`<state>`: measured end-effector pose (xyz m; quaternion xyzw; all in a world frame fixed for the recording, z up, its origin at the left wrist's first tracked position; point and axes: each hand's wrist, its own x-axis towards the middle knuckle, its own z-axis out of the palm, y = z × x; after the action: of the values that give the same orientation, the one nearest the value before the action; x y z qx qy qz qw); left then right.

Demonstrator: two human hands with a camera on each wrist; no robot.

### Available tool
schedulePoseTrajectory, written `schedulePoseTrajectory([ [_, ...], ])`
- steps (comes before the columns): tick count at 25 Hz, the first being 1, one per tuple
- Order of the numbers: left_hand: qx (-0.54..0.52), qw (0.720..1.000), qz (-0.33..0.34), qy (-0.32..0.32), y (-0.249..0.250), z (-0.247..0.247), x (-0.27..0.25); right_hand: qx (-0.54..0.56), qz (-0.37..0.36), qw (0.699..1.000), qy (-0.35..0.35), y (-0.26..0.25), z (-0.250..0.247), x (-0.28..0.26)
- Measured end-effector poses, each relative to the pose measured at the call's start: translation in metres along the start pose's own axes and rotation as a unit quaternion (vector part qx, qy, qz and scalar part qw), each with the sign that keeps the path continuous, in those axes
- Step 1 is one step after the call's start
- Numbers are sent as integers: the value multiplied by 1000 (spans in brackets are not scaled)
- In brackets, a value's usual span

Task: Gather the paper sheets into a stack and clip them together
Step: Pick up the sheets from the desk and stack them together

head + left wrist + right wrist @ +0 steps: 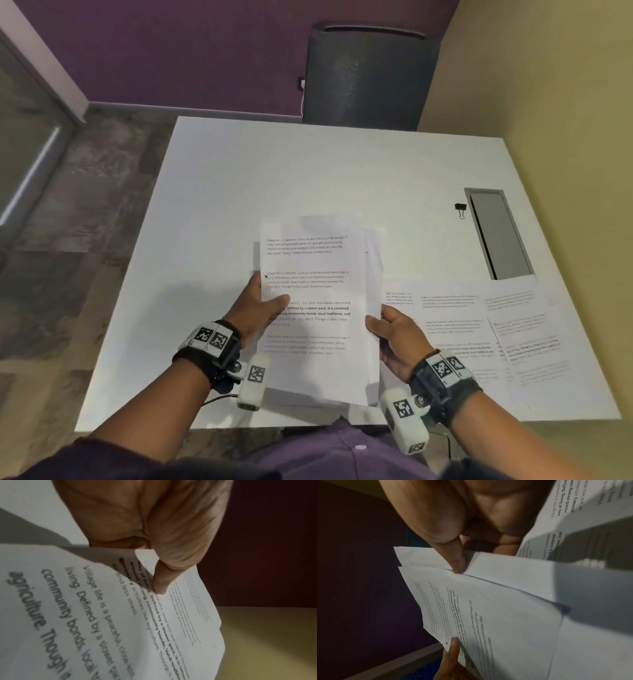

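I hold a small stack of printed paper sheets [318,291] above the white table [308,171], tilted up toward me. My left hand [260,308] pinches its left edge, thumb on the top page. My right hand [394,332] pinches the right edge, thumb on top. In the left wrist view the thumb [159,585] presses the printed stack [120,615]. In the right wrist view my thumb [457,563] rests where two sheets [488,608] sit slightly offset. Several more printed sheets [479,332] lie overlapping flat on the table to the right. A black binder clip [460,209] lies at the far right.
A grey recessed panel [496,233] is set into the table near its right edge, beside the clip. A dark chair [366,75] stands behind the table against a purple wall. A yellow wall runs along the right. The table's near edge is at my waist.
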<state>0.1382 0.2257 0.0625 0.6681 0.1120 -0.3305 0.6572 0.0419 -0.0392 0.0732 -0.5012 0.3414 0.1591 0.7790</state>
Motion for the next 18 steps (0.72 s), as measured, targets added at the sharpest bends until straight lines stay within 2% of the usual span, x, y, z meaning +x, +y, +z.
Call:
schedulePoseTrajectory([
  [3, 4, 999, 2, -44, 5, 10, 0, 44, 4, 998, -38, -5, -7, -13],
  [7, -13, 998, -12, -68, 3, 24, -1, 85, 9, 993, -82, -3, -18, -17],
  [12, 9, 999, 17, -33, 1, 44, -2, 109, 13, 993, -53, -18, -24, -23],
  [14, 32, 999, 36, -17, 5, 54, -6, 33, -54, 997, -42, -25, -27, -20],
  [16, 45, 997, 67, -8, 8, 62, -10, -88, -140, 986, -30, -23, -34, -13],
  [18, 42, 995, 91, 8, 9, 67, -15, -150, -178, 973, -6, -24, -37, -12],
])
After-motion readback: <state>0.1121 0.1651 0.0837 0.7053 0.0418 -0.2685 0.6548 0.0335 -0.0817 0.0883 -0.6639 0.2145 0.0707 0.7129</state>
